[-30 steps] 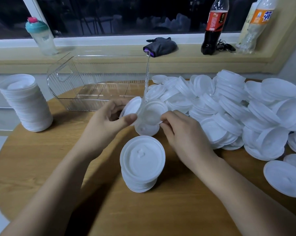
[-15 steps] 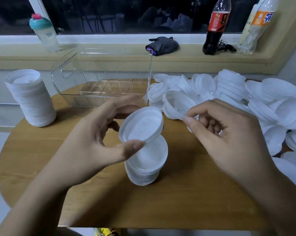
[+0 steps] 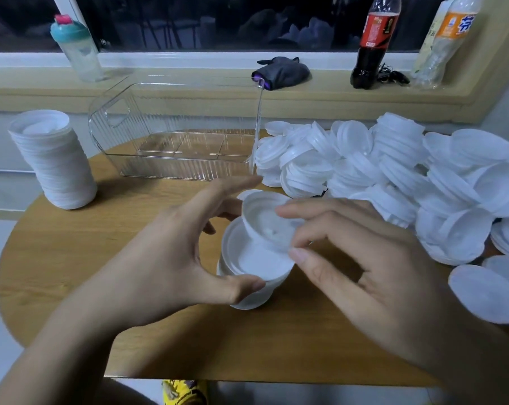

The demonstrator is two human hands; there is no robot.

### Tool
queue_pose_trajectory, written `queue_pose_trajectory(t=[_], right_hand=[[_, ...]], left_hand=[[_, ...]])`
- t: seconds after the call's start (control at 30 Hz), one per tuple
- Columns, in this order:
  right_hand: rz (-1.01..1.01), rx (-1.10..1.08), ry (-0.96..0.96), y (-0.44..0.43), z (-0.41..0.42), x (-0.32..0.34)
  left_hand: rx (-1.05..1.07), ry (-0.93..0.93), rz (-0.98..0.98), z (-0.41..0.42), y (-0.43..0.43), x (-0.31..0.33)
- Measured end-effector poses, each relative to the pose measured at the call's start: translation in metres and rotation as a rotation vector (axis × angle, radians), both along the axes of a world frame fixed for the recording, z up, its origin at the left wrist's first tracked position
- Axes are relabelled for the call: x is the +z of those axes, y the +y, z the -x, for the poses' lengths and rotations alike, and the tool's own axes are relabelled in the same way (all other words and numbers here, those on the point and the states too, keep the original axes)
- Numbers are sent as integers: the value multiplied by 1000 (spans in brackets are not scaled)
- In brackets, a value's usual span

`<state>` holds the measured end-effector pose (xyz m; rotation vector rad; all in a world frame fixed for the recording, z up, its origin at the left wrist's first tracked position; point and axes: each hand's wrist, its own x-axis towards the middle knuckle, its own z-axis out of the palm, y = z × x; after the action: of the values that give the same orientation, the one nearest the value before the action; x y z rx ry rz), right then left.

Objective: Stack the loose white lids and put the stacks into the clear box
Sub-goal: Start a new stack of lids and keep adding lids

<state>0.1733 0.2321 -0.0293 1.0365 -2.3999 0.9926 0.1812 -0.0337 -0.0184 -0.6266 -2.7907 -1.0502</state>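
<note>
Right hand (image 3: 373, 276) has brought a lid (image 3: 265, 226), pinched thumb-to-forefinger, over the short stack (image 3: 247, 298). Left hand (image 3: 171, 252) brackets the stack, fingers spread. Stacking step; next, level and seat the lid.

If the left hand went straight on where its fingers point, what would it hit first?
Probably the heap of loose white plastic lids beside the clear plastic box's corner, though depth is unclear.

Wooden table (image 3: 72, 258) bears lid stack (image 3: 53, 162), clear box (image 3: 174, 171), loose lids (image 3: 393, 176).
</note>
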Motion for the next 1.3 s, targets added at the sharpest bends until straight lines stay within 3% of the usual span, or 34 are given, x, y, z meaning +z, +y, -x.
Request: queue_pose_trajectory(t=[0.27, 0.83, 0.97, 1.13, 1.3], right_hand=[[-126, 91, 112, -16, 0, -13], [-270, 168, 87, -25, 9, -29], [-119, 182, 32, -20, 16, -27], [119, -46, -51, -10, 47, -35], [-178, -139, -134, -16, 86, -76]], left_hand=[[-43, -24, -69, 0, -3, -2], [-50, -1, 6, 9, -14, -12], [-44, -53, -34, 13, -18, -12], [-57, -127, -77, 16, -23, -12], [-92, -157, -69, 16, -24, -13]])
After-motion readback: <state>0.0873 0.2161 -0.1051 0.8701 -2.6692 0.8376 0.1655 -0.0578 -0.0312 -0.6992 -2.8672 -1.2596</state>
